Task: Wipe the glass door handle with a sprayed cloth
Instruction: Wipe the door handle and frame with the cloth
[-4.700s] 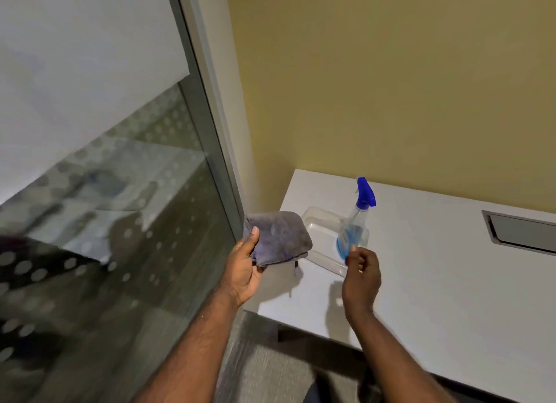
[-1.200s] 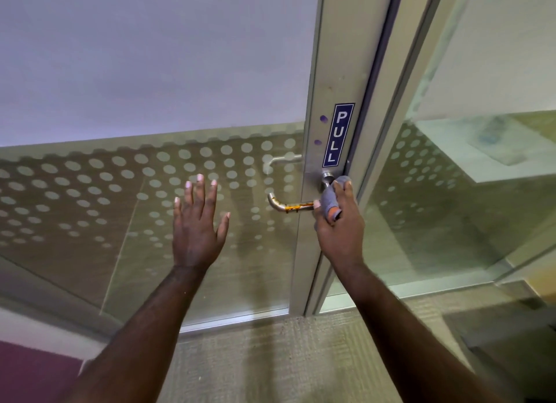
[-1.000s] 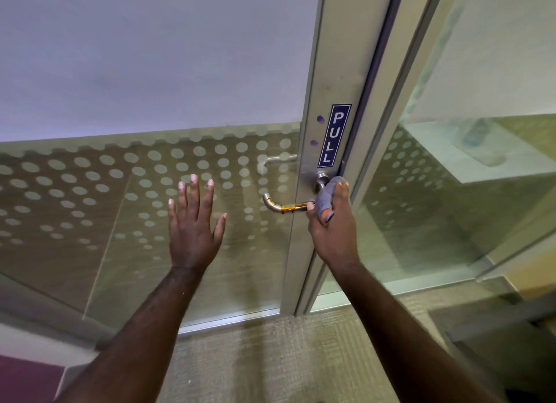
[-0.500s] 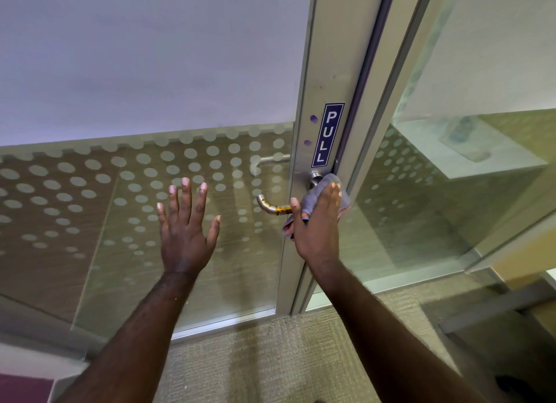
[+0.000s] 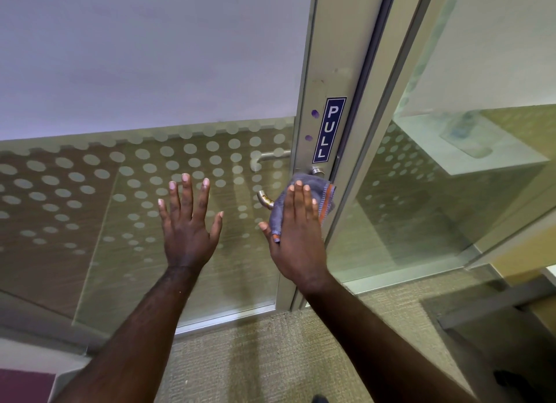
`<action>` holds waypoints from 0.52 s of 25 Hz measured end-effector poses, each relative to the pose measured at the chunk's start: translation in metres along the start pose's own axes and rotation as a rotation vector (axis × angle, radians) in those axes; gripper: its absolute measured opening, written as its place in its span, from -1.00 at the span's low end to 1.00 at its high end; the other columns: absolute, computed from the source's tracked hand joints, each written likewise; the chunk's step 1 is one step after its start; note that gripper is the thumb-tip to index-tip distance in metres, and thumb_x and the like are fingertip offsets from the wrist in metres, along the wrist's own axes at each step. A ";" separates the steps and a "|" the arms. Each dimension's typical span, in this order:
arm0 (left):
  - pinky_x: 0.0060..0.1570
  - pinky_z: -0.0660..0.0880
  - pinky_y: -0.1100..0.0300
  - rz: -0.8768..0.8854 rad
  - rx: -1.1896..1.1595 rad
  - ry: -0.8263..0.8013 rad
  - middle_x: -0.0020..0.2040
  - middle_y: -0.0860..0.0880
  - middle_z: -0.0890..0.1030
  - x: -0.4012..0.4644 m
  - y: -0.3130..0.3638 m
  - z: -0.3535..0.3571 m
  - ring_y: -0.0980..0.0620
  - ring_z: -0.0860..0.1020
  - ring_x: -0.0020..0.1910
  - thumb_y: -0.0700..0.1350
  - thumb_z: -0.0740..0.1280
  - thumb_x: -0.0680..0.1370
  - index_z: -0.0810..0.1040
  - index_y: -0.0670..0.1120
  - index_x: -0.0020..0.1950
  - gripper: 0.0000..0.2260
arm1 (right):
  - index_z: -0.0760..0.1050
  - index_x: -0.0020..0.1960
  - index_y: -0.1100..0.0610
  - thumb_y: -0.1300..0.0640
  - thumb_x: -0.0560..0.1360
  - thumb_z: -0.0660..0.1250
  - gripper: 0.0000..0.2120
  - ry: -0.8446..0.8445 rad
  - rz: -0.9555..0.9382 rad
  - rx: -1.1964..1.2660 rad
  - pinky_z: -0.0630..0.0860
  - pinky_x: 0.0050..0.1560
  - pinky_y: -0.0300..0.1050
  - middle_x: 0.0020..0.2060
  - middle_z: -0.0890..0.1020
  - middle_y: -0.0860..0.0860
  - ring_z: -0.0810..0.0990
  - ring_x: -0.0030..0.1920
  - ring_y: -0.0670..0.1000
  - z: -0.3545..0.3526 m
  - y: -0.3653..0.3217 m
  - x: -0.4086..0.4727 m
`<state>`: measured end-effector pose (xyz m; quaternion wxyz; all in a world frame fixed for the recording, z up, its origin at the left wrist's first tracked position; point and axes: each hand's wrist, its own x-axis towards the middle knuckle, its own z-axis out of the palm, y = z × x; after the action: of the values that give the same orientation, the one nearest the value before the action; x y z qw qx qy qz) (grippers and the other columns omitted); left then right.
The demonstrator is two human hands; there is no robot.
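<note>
The metal lever handle juts left from the door's aluminium stile, just under a blue PULL sticker. A grey cloth with an orange-striped edge lies over most of the handle; only the curved left tip and the round base show. My right hand presses flat on the cloth, fingers straight. My left hand rests spread flat against the dotted glass pane, to the left of the handle, holding nothing.
A fixed glass panel stands to the right of the door, reflecting a white table. Beige carpet covers the floor below. A second handle shows through the glass on the far side.
My right hand went from a grip around the handle's base to a flat palm, and the cloth has spread out over the lever. My left hand stayed on the glass.
</note>
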<state>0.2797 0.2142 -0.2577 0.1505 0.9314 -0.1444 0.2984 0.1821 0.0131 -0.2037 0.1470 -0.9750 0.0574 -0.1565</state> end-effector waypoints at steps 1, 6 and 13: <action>0.49 0.01 -0.29 0.005 0.010 0.007 0.62 -0.01 -0.17 0.000 0.000 0.001 -0.08 -0.16 0.60 0.18 0.16 0.57 -0.07 0.11 0.61 -0.32 | -0.21 0.57 0.23 -0.34 0.56 -0.14 -0.18 -0.006 -0.015 -0.001 -0.22 0.52 0.02 0.58 -0.15 0.15 -0.24 0.56 0.09 0.001 -0.003 0.000; 0.48 0.02 -0.33 -0.011 0.031 0.039 0.62 -0.05 -0.14 0.002 0.002 0.008 -0.10 -0.17 0.59 0.16 0.31 0.56 -0.09 0.12 0.61 -0.24 | -0.17 0.58 0.24 -0.38 0.55 -0.16 -0.14 -0.048 -0.095 -0.069 -0.17 0.55 0.09 0.58 -0.13 0.17 -0.21 0.57 0.10 0.005 -0.012 0.007; 0.42 0.07 -0.42 -0.044 0.062 0.051 0.59 -0.22 0.03 0.005 0.011 0.016 -0.27 -0.01 0.56 0.19 0.39 0.49 -0.09 0.13 0.60 -0.15 | -0.04 0.58 0.14 -0.45 0.50 -0.07 -0.12 -0.039 -0.244 -0.195 -0.11 0.54 0.17 0.59 0.00 0.13 -0.13 0.58 0.12 -0.002 0.017 0.014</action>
<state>0.2877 0.1976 -0.2647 0.1319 0.9306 -0.1108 0.3230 0.1938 -0.0057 -0.2033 0.0325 -0.9873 -0.0493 -0.1477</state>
